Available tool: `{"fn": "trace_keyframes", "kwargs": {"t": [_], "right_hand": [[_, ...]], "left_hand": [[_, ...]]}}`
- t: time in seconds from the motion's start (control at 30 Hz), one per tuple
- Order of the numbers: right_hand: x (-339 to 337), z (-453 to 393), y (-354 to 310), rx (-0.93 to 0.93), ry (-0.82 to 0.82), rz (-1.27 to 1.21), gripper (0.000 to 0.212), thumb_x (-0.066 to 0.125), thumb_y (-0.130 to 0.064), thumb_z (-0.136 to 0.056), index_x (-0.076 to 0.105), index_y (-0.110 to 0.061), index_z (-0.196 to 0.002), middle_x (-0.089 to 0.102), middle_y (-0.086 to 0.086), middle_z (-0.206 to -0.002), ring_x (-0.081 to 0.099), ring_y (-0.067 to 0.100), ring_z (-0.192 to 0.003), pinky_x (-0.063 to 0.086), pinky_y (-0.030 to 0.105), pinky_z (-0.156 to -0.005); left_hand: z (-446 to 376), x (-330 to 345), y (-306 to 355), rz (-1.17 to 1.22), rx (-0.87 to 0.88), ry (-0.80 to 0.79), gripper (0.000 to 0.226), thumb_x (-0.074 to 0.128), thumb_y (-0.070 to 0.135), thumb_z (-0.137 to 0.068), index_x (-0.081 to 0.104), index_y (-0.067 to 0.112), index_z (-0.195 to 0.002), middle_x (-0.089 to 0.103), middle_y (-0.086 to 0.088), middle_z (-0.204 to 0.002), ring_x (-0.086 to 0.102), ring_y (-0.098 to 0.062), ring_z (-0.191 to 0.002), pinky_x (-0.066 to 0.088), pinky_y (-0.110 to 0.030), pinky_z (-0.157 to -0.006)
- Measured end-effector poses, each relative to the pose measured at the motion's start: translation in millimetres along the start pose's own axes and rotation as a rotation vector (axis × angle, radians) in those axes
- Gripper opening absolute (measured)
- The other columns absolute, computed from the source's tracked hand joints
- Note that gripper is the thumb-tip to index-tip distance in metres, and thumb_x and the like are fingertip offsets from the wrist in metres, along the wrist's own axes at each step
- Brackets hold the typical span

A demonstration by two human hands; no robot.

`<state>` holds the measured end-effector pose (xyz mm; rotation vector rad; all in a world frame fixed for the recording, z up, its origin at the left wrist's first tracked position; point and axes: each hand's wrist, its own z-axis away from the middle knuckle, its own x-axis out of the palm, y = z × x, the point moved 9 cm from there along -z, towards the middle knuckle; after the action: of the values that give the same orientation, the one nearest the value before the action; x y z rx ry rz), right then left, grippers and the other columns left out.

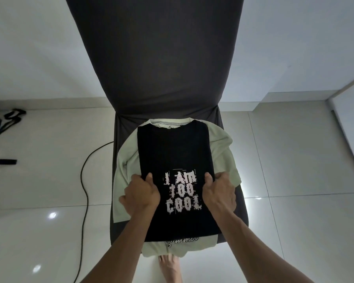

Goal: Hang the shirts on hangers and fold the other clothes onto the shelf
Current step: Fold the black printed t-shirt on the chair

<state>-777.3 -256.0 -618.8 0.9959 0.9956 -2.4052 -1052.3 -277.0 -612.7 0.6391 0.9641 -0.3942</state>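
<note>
The left hand (141, 194) is curled closed on the left edge of the black shirt (175, 160). Its thumb lies on top of the cloth and its fingers are tucked under the edge. The right hand (220, 192) does the same on the right edge, thumb on top, fingers wrapped under. Both hands pinch the shirt about halfway down, on each side of the white words "I AM TOO COOL".

The black shirt is folded into a long, flat shape. It lies on top of a pale green shirt (223, 144), which sticks out around it on the left, right and near sides. A bit of dark curly writing shows on the pale shirt just below the black one.

Both shirts lie on the seat of a chair with a dark grey cover (151, 58). The chair stands on a shiny white tile floor (294, 180). A black cable (84, 180) runs along the floor to the left of the chair. A bare foot (171, 266) shows on the floor just under the near edge of the shirts.
</note>
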Motion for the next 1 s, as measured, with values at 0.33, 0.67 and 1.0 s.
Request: {"fn": "trace_keyframes", "kwargs": {"t": [0.33,0.67,1.0], "right_hand": [[9.1,2.8,-39.0,-0.222,-0.137,-0.009,0.042,0.039,-0.055,-0.1,0.046,-0.021,-0.123,0.064,0.001,-0.102,0.062,0.023,-0.091,0.052,0.046,-0.081],[15.1,18.0,-77.5,-0.503,-0.11,-0.191,0.032,0.045,-0.022,-0.103,0.063,-0.032,-0.127,0.067,-0.014,-0.096,0.061,0.001,-0.084,0.048,0.02,-0.072],[-115.8,66.8,-82.9,-0.432,-0.007,-0.317,0.032,0.045,-0.019,-0.102,0.066,-0.028,-0.125,0.066,-0.019,-0.092,0.06,-0.01,-0.081,0.042,0.007,-0.068]], "left_hand": [[2.1,-9.9,26.0,0.3,0.158,-0.03,0.039,0.043,0.045,-0.102,0.05,0.014,-0.125,0.064,-0.001,-0.093,0.061,-0.023,-0.086,0.047,-0.037,-0.076],[10.2,-12.0,63.4,0.53,0.328,-0.122,0.031,0.053,0.025,-0.1,0.057,0.021,-0.131,0.072,-0.004,-0.083,0.06,-0.002,-0.064,0.055,-0.027,-0.072],[88.4,-84.1,133.2,0.477,0.489,-0.161,0.033,0.052,0.024,-0.1,0.058,0.021,-0.133,0.056,0.006,-0.055,0.055,-0.009,-0.052,0.044,-0.027,-0.06]]}}
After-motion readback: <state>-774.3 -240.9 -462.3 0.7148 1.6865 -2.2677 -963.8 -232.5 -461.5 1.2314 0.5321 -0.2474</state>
